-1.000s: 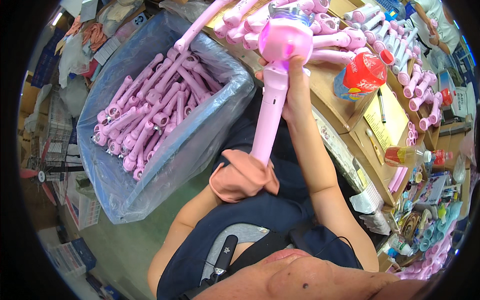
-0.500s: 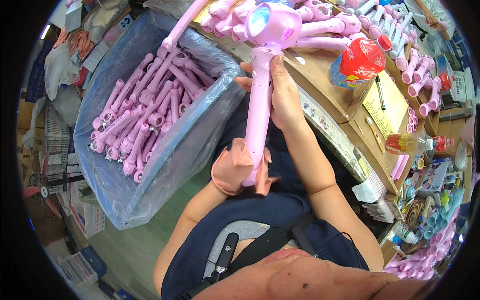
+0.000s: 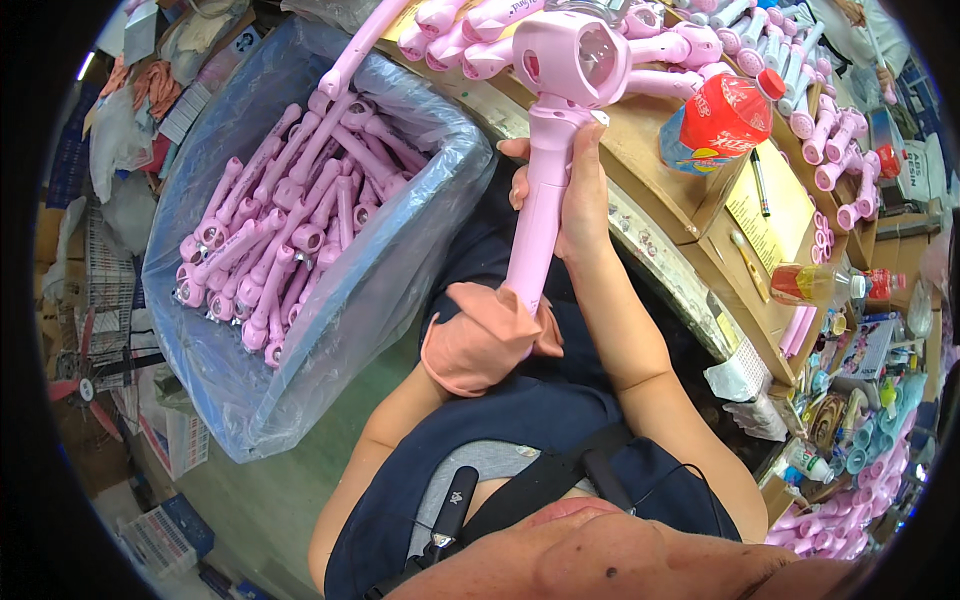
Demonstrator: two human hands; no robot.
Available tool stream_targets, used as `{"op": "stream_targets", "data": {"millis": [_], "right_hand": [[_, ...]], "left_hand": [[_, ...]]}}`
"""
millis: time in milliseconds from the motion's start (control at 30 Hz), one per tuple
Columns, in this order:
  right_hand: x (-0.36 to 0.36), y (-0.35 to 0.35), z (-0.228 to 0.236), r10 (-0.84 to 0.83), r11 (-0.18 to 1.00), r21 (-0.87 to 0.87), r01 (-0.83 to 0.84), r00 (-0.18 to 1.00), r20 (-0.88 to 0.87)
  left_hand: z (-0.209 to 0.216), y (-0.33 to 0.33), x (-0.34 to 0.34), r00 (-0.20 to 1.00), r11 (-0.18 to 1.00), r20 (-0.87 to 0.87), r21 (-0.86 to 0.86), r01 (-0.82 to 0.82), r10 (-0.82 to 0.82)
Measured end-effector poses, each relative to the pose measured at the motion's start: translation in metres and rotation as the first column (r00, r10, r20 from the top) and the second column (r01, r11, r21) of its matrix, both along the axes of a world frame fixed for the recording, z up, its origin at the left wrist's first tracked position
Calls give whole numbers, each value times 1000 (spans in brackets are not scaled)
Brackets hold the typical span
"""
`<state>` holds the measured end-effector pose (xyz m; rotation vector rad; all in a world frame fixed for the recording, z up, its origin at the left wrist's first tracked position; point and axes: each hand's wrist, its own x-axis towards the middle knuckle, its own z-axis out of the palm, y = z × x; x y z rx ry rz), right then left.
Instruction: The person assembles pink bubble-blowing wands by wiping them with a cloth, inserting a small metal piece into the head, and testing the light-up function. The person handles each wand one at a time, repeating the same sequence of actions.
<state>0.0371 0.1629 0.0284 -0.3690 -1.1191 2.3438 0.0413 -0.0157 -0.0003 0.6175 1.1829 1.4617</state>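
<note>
A pink light stick [image 3: 541,215] with a round, windowed head stands tilted in front of me, its head farthest away. Around its upper handle, just below the head, my right hand [image 3: 586,200] is closed. A salmon-coloured cloth [image 3: 478,340] covers my left hand and wraps the stick's lower end. The left fingers are hidden under the cloth, which is pressed against the handle. No glow shows in the head.
To the left, a bin lined with blue plastic [image 3: 330,350] holds many pink sticks [image 3: 290,220]. On the workbench at right are a red-labelled bottle [image 3: 722,122], a pen [image 3: 762,185], a brush [image 3: 750,268], a yellow sheet [image 3: 790,225] and more pink sticks [image 3: 675,47].
The stick's head glowed earlier and is now unlit. Its head has shifted right, along with my right hand's fingers. The cloth has turned around the lower end, covering the left fingertips.
</note>
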Motion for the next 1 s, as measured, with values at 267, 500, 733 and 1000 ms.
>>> {"op": "stream_targets", "data": {"millis": [267, 500, 733, 1000], "right_hand": [[-8, 11, 2, 103, 921, -330, -205, 948, -301], [-12, 19, 5, 115, 954, -251, -163, 974, -194], [-12, 23, 3, -139, 990, -27, 140, 989, 43], [-10, 20, 5, -109, 993, -39, 109, 994, 17]], "left_hand": [[3, 4, 4, 959, 982, 211, -15, -191, 190], [-15, 3, -15, 942, 998, -333, 35, 60, -45], [13, -1, -4, 748, 989, -647, 121, -90, 147], [8, 21, -13, 877, 996, -479, 59, 66, -30]]}}
